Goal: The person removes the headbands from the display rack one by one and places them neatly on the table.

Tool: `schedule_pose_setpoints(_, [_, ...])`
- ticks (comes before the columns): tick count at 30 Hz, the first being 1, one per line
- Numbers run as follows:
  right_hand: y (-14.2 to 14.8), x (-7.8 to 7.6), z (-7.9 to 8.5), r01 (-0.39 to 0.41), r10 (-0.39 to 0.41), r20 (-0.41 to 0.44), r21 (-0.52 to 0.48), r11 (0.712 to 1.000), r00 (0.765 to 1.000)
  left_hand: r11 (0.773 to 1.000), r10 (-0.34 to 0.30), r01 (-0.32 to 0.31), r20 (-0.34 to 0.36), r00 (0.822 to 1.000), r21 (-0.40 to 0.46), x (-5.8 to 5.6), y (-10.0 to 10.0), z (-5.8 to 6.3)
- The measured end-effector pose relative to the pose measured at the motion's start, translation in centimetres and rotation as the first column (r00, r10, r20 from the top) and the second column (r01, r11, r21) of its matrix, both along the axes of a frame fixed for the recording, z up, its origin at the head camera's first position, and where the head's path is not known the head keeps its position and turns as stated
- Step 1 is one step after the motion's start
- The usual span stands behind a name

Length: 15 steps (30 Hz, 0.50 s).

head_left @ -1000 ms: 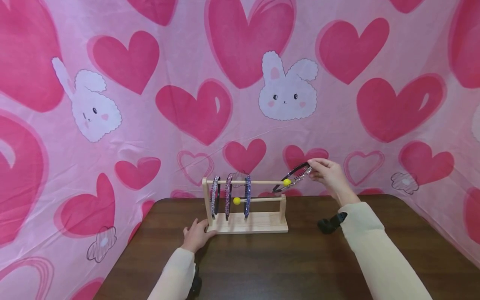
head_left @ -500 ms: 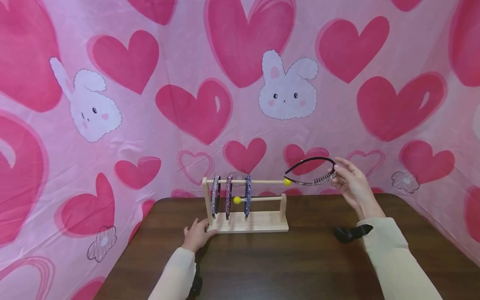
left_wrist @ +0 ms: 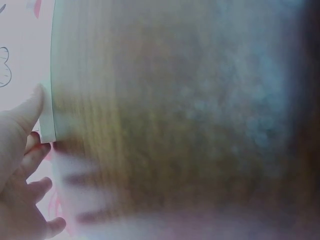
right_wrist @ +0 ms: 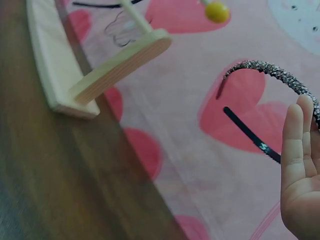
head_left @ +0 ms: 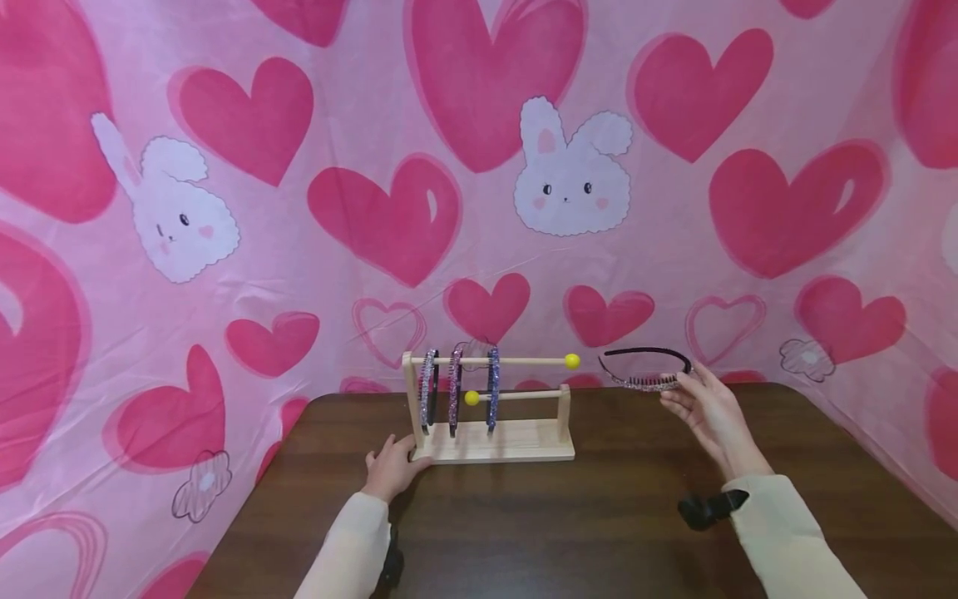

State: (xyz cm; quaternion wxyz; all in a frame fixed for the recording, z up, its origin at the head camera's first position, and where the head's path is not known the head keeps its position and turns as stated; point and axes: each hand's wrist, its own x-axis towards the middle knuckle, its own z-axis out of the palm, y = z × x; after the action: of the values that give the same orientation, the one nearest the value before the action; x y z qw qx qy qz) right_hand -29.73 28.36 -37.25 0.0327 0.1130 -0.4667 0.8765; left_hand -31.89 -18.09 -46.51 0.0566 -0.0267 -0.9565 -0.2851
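Pinching a black, comb-toothed headband (right_wrist: 276, 71) at its bend with the right hand (head_left: 713, 418), in mid-air just right of the wooden headband stand (head_left: 516, 441); crusted outside with silvery glitter, white-marked near one black tip, open ends leftward. Gripping the stand's left end with the left hand (head_left: 392, 471), outer fingers spread.

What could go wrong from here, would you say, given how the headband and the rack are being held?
The held headband might slip or twist: the right grip has it near its curve, with both ends free. Those ends point toward the upper ball, so they could snag on it if moved left. A knock there might shift the rack, since the left grip is only at its left end.
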Motion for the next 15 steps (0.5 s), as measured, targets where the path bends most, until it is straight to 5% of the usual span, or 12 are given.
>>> schedule_pose_setpoints(15, [0.2,-0.2,-3.8,0.022,-0.054,0.136,0.227,0.974,0.989,1.000,-0.001,0.001,-0.001,1.000,0.006,0.0,0.0,-0.1])
